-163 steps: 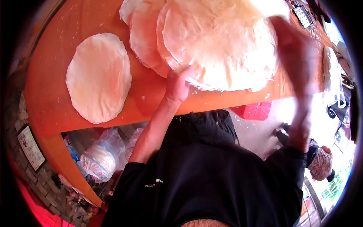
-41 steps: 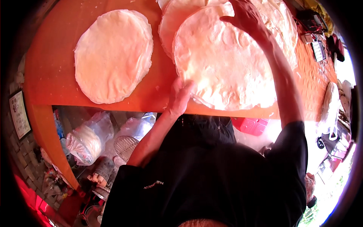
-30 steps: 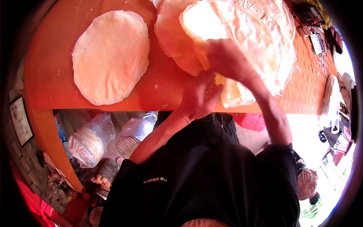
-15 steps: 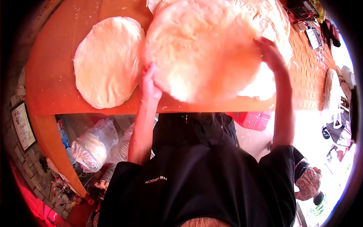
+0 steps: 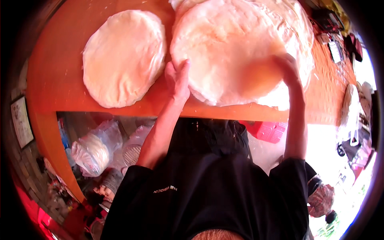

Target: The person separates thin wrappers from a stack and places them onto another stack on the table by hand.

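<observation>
A large, thin, round dough sheet (image 5: 224, 40), pale and slightly wrinkled, lies over a stack of similar sheets (image 5: 298, 28). At its left edge my left hand (image 5: 179, 84) is open, thumb over the rim and fingers beside it. Over on the right, my right hand (image 5: 287, 66) has its fingers bent at the sheet's right edge, blurred by motion. Near that hand the sheet is smeared and darker, so the exact shape of its edge there is unclear. A second round dough sheet (image 5: 125, 60) rests flat to the left, apart from the stack.
The sheets lie on an orange-brown table (image 5: 52, 80). Under it are a clear plastic bag with something pale (image 5: 94, 150) and a pink-red plastic basket (image 5: 272, 131). A black device (image 5: 327, 20) stands at the far right. Another person (image 5: 321, 200) is at lower right.
The dough sheet has shifted slightly right and settled over the stack, leaving a gap to the left sheet. My left hand's fingers have spread from its edge. The view has shifted a little.
</observation>
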Action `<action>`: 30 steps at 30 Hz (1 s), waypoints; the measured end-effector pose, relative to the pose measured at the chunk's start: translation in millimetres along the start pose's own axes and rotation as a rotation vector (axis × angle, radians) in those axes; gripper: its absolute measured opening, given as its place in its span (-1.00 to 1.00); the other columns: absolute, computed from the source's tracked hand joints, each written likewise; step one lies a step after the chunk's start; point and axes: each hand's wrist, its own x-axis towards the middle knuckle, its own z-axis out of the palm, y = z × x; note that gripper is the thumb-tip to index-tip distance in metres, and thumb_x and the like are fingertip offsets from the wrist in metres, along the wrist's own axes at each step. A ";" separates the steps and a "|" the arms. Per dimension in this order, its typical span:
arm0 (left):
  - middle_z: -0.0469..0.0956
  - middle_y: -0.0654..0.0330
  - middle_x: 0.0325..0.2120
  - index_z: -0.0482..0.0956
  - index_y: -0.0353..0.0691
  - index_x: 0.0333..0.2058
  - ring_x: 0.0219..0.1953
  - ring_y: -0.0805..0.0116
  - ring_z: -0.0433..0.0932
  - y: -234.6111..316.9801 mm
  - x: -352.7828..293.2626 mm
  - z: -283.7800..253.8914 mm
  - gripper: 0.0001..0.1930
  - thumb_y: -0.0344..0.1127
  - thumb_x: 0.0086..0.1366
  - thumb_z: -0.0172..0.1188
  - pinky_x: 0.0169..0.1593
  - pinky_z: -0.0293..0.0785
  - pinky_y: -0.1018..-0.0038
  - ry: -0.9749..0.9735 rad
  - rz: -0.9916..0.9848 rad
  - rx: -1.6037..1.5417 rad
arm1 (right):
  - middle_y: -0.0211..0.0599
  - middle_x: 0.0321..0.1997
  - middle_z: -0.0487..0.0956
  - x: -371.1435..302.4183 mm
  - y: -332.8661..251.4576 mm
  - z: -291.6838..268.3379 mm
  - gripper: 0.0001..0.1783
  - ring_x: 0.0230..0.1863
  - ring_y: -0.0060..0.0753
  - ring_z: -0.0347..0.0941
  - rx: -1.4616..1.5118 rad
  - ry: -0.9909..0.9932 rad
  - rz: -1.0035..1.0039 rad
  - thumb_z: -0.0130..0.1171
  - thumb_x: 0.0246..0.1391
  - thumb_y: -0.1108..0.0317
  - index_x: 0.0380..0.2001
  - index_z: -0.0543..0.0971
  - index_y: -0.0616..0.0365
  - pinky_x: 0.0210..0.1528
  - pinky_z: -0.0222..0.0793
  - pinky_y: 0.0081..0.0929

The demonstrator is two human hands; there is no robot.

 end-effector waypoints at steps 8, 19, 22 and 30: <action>0.50 0.29 -0.36 0.49 -0.28 -0.25 -0.33 0.53 0.44 77.5 6.2 -6.0 -0.71 -0.32 0.09 0.35 -0.22 0.41 0.50 -0.008 0.090 -0.085 | -0.33 -0.23 0.60 18.3 -119.0 -7.3 -0.70 -0.22 -0.49 0.53 0.080 -0.090 -0.111 0.17 0.10 0.34 -0.12 0.57 0.27 -0.12 0.43 -0.55; 0.56 0.09 -0.17 0.48 -0.40 -0.09 -0.15 0.32 0.56 180.6 39.6 -247.1 -0.64 -0.42 0.15 0.32 -0.07 0.52 0.40 0.259 0.349 -0.100 | -0.26 -0.39 0.62 22.1 -154.6 270.4 -0.80 -0.39 -0.45 0.53 0.203 -0.472 -0.271 0.27 -0.03 0.41 -0.30 0.61 0.23 -0.27 0.47 -0.52; 0.55 0.07 -0.13 0.46 -0.39 -0.03 -0.13 0.30 0.55 141.8 71.5 -304.8 -0.61 -0.39 0.18 0.29 -0.04 0.50 0.42 0.411 0.262 0.140 | -0.34 -0.48 0.60 36.3 -68.9 339.5 -0.79 -0.52 -0.46 0.50 0.248 -0.550 0.022 0.32 -0.11 0.43 -0.36 0.60 0.28 -0.44 0.46 -0.57; 0.48 0.14 -0.01 0.37 -0.34 0.10 0.00 0.34 0.46 126.6 72.8 -354.7 -0.52 -0.30 0.24 0.25 0.07 0.40 0.44 0.546 0.283 0.146 | -0.12 -0.35 0.61 19.6 -69.3 341.3 -0.37 -0.30 -0.13 0.56 -0.461 -0.003 -0.532 0.36 -0.12 0.09 -0.04 0.42 0.20 -0.23 0.43 -0.24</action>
